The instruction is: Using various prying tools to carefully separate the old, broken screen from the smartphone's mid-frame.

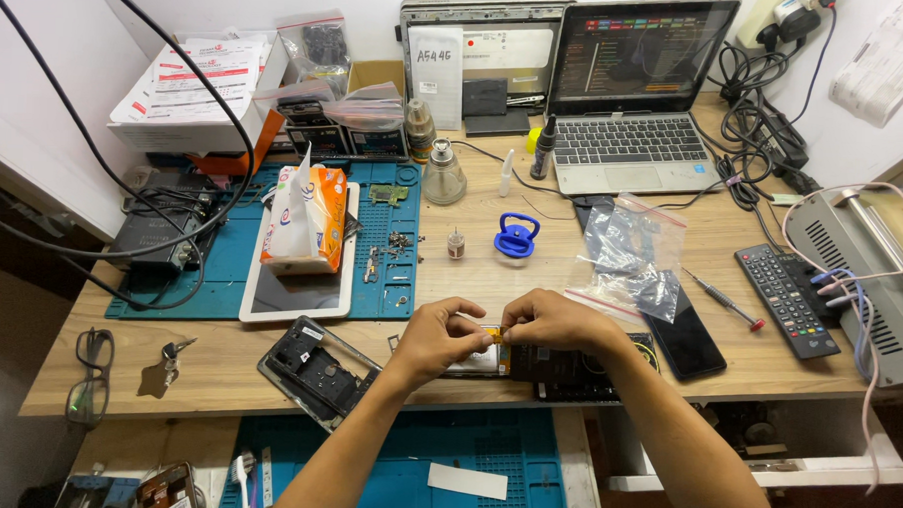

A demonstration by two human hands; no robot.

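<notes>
My left hand (437,336) and my right hand (554,322) meet at the front middle of the wooden desk (218,361). Together their fingertips pinch a small yellow-orange part (493,334). It sits just above an opened phone (548,366) lying flat under my hands, its dark insides showing. A detached phone back frame (312,369) lies to the left of my left hand, at the desk's front edge. A black phone (685,340) rests face up to the right of my right hand.
A blue work mat (396,272) holds a white tablet (300,294), a tissue pack (305,224), screws and small parts. A blue suction cup (517,236), clear bags (637,252), screwdriver (725,300), remote (788,299), laptop (627,100), bottles, cables and glasses (89,377) surround them.
</notes>
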